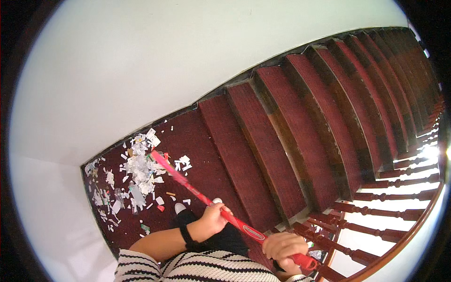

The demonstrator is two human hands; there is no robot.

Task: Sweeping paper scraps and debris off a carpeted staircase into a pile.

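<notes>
Both my hands grip one long red handle point(195, 193) that slants from the lower right towards the upper left. My left hand point(214, 219) is closed around its middle, with a black band on that wrist. Nearer the handle's end, which has a hanging loop, my right hand point(285, 248) is wrapped around it. The far end is blurred and lies over a heap of torn paper and plastic scraps point(141, 172) on the dark red carpeted landing point(201, 151). What is fixed to that far end cannot be told.
Red-carpeted stairs point(289, 105) run off to the upper right from the landing. A wooden balustrade with turned balusters point(384, 211) edges them at the lower right. A white wall point(141, 70) bounds the other side. My shoe point(180, 207) stands beside the scraps.
</notes>
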